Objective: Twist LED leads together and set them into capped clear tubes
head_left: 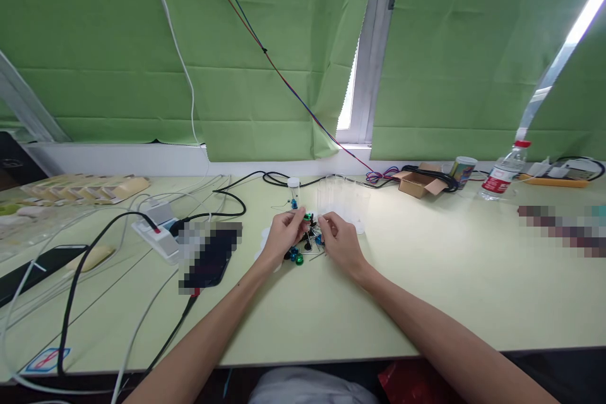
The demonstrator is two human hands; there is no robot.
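Note:
My left hand point(283, 233) and my right hand point(339, 238) meet over a small heap of blue, green and black electronic parts with wire legs point(303, 251) on the pale green table point(426, 290). Both hands are closed in a pinch on a small green part point(307, 217) held between them. Just behind stand several clear plastic vials point(341, 199), and one capped vial point(293, 192) with a blue part at its foot.
A black phone point(213, 257) and a white power strip point(158, 235) with black and white cables lie to the left. A small cardboard box point(416, 183), a cup point(462, 172) and a water bottle point(505, 173) stand at the back right. Green blinds hang behind.

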